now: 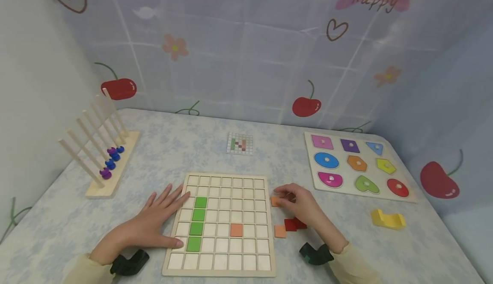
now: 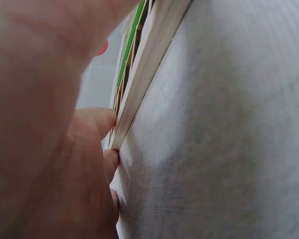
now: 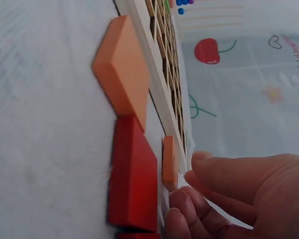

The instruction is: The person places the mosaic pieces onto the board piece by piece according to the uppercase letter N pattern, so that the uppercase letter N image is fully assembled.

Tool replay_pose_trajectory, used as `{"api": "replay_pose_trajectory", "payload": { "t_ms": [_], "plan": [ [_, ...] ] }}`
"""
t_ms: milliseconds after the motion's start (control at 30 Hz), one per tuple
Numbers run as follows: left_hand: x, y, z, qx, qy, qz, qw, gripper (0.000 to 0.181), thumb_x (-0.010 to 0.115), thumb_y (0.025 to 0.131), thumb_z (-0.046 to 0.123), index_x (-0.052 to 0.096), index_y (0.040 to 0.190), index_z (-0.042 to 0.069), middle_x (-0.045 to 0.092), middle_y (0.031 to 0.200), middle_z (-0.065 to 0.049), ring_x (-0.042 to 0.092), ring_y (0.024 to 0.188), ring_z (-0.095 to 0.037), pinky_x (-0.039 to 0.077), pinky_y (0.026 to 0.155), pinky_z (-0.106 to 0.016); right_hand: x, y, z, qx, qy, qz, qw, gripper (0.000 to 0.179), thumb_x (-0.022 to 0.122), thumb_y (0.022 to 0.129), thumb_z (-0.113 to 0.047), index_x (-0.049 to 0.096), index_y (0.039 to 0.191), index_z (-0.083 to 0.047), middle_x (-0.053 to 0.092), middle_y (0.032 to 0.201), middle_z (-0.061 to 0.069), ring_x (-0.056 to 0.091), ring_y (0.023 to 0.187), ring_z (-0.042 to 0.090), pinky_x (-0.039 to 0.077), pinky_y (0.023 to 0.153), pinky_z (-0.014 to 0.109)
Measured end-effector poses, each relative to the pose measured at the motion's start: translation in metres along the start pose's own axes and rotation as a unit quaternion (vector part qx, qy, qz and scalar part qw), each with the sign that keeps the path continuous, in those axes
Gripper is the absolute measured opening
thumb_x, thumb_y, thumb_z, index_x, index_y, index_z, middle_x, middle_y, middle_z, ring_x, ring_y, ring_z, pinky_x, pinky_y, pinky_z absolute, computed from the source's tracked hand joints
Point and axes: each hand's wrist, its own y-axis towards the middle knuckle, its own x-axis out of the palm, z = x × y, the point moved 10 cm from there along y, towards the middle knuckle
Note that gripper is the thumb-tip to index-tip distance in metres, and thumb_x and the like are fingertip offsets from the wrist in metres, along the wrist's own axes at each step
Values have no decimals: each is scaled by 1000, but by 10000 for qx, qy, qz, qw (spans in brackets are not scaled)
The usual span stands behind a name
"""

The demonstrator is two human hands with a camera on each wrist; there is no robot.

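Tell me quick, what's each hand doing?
Left hand: open, resting on the pale wooden grid board.
Right hand: by an orange square tile; can't tell whether it's gripping.

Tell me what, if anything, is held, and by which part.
Left hand: nothing held, spread over the left edge of the wooden board. Right hand: fingertips at the right side of the farthest orange tile; whether gripped, I cannot tell.

Your head view: bright, even light; faint sheen on curtain [image 1: 239, 83]. Your left wrist view: dim; left hand [image 2: 65, 164] soft, desk [image 2: 214, 139] shadowed. Your right wrist view: dim.
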Motion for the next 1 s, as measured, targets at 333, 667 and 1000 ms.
{"api": "replay_pose_trajectory", "payload": {
  "t_ms": [333, 667, 1000],
  "plan": [
    [1, 0, 1, -20, -25, -38, 10000, 103, 71, 73, 57, 21, 151, 10, 9, 154, -16, -6, 137, -41, -4, 96, -68, 5, -3, 1, -149, -263, 9, 9995, 17, 75, 79, -4, 71, 94, -10, 48, 76, -4, 45, 64, 12, 41, 56, 25],
    [-1, 1, 1, -69, 29, -25, 10000, 104, 71, 73, 57, 21, 150, 9, 8, 154, -15, -6, 137, -40, -4, 97, -67, 2, 1, 1, -62, -114, 171, 9998, 14, 73, 81, -3, 66, 86, -13, 55, 71, -8, 52, 65, 10, 46, 59, 26],
    [-1, 0, 4, -6, 66, 21, 10000, 103, 70, 74, 57, 22, 150, 7, 10, 154, -17, -5, 137, -42, -3, 97, -67, 12, 1, -32, -162, 1039, -50, 9944, 8, 66, 86, -1, 68, 91, -7, 65, 79, -1, 62, 68, 17, 52, 64, 29]
  ]
}}
